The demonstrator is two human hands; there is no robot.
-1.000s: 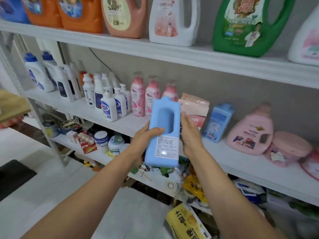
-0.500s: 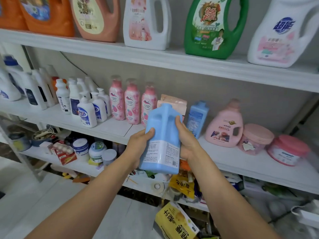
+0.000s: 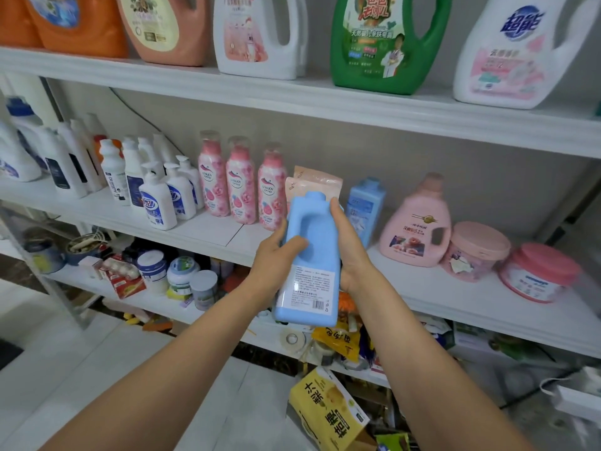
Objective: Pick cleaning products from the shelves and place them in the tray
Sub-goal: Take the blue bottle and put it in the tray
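A: Blue plastic, that bottle (image 3: 312, 255) – where is it?

B: Off the shelf, held in the air in front of the middle shelf (image 3: 455, 301), roughly upright, its back label towards the camera.

A: Which hand has it?

B: Both. The left hand (image 3: 276, 255) grips its left side, thumb curled into the handle recess. The right hand (image 3: 349, 252) clasps the right edge, fingers wrapped behind it, thumb lying up along the edge.

A: And around it?

B: Pink pouches (image 3: 320, 183) stand just behind its cap. On the shelf to the right stands a twin bottle (image 3: 366, 209), then a pink jug (image 3: 418, 226) and two tubs (image 3: 476, 252). To the left – three flowered bottles (image 3: 240, 187). On the top shelf, far right of centre, there is a green jug (image 3: 380, 37).
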